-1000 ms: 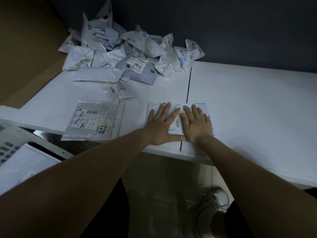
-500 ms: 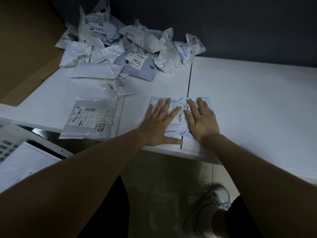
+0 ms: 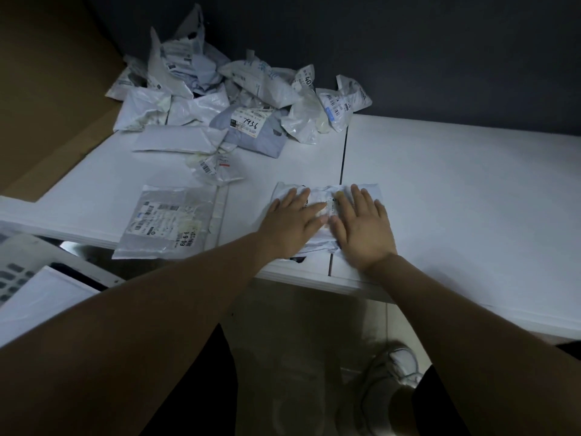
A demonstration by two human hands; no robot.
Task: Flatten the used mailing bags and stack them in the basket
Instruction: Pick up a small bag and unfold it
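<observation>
I see my left hand (image 3: 290,223) and right hand (image 3: 364,229) lying palm-down side by side on a crumpled white mailing bag (image 3: 317,198), fingers straight and spread, pressing it and gripping nothing. The bag lies at the near edge of the white surface (image 3: 456,199), at the centre of my view. A clear flattened bag (image 3: 169,220) lies at 9 o'clock from the hands, a pile of crumpled bags (image 3: 239,99) sits at 11 o'clock against the dark wall, and a white slotted basket (image 3: 47,250) sits at 8 o'clock, below the surface edge.
</observation>
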